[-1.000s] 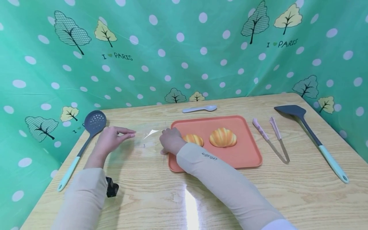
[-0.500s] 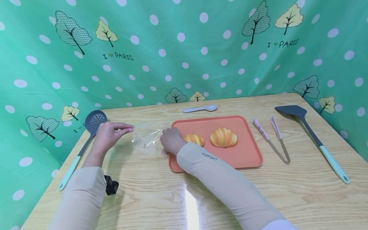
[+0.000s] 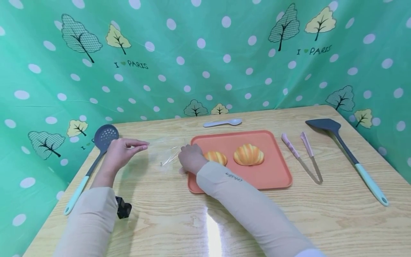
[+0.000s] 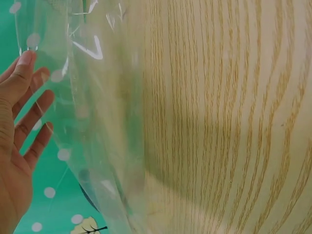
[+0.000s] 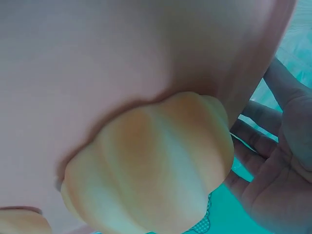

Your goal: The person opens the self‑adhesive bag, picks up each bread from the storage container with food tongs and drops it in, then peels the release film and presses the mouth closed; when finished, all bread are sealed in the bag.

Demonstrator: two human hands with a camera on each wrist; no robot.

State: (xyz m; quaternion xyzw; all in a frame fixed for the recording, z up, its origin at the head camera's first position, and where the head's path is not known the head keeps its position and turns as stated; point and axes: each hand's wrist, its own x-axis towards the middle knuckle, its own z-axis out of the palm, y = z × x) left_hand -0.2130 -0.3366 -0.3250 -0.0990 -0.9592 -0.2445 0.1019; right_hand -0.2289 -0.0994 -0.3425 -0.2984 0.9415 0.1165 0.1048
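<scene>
Our left hand (image 3: 120,151) has edged slightly left since a second ago, pinching the clear bag (image 3: 165,151) left of the tray (image 3: 257,178). Our right hand (image 3: 192,157) is at the tray's edge (its grip we cannot tell). Pulling hard might tear the bag; brushing sideways might nudge the bread (image 3: 218,157).

We see our right hand (image 5: 280,180) with its palm showing and its fingers spread a little, reaching to the edge of the tray (image 5: 97,63); the fingertips are hidden there. Just beside the fingers, a ridged golden croissant (image 5: 151,165) lies on the tray; we cannot tell whether they touch it. Well apart from the hand, past the croissant, another bread (image 5: 24,222) is partly visible. Shiny clear plastic (image 5: 298,53) shows beside our thumb, and green cloth (image 5: 226,214) below the palm.
</scene>
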